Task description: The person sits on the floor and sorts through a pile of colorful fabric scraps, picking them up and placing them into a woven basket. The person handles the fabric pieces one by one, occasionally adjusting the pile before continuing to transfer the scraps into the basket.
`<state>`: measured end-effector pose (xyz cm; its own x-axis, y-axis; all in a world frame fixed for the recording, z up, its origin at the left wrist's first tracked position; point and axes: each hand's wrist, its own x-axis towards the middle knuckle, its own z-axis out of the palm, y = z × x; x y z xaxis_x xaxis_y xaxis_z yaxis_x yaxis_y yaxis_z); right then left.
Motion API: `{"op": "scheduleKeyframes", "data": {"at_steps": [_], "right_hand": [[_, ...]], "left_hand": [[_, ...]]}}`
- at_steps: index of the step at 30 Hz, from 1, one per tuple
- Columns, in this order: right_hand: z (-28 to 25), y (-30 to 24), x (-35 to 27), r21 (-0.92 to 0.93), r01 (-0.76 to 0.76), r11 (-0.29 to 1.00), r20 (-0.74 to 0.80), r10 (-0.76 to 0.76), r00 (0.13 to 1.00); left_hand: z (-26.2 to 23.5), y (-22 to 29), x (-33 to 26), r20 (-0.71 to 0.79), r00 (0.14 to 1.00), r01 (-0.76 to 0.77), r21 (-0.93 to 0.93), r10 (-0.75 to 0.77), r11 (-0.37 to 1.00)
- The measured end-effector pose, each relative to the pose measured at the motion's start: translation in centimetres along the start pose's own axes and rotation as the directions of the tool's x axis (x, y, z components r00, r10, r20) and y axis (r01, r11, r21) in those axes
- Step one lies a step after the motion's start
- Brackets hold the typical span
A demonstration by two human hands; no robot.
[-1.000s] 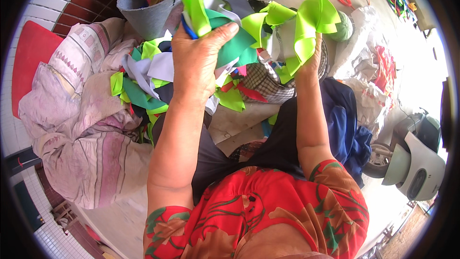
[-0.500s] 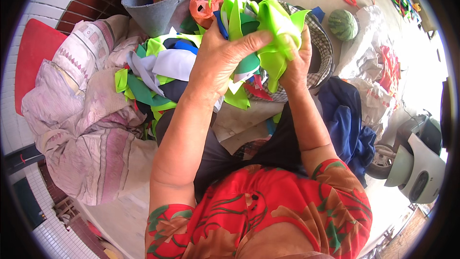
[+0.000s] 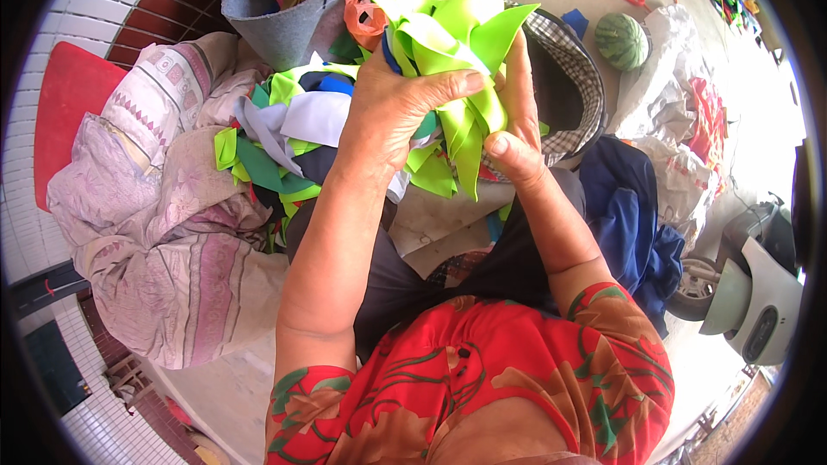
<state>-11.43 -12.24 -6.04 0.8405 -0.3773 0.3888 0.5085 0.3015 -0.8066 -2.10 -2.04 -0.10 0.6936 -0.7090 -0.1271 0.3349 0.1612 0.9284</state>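
Far left of the hands, a red cushion [image 3: 73, 108] & a pale pink patterned blanket [image 3: 164, 232] are lying bunched. Nearer, just below-left of the left hand [image 3: 392, 112], a pile of fabric scraps [image 3: 293, 133] (green, white, blue) is being kept within easy reach. A bundle of lime-green fabric strips [image 3: 452, 34] is being held up betw. both hands, prob. so loose ends are gathered together. Left hand is being clamped round the bundle, thumb across the front; forearm is being raised steeply. Right hand [image 3: 517, 133] is being pressed against the bundle's right side, thumb up, fingers behind. Right of the hands: checked cloth [image 3: 577, 86], watermelon [image 3: 622, 40], dark blue garment [image 3: 633, 224].
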Motion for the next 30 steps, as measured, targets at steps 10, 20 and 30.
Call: {"op": "scheduleKeyframes", "data": {"at_steps": [10,20,30], "right_hand": [[-3.5,1.4,1.5,-0.081,0.171,0.982,-0.225,-0.185,0.957],[-1.5,3.3,-0.5,0.424,-0.335,0.841,0.038,0.353,0.935],[-1.4,4.2,-0.3,0.428,-0.339,0.838,-0.081,0.409,0.909]], "left_hand": [[-0.1,0.6,0.3,-0.136,0.991,-0.02,-0.126,0.003,0.992],[-0.3,0.4,0.2,0.009,0.995,0.099,0.04,-0.099,0.994],[-0.2,-1.5,0.3,-0.026,0.982,-0.172,0.277,0.187,0.945]]}}
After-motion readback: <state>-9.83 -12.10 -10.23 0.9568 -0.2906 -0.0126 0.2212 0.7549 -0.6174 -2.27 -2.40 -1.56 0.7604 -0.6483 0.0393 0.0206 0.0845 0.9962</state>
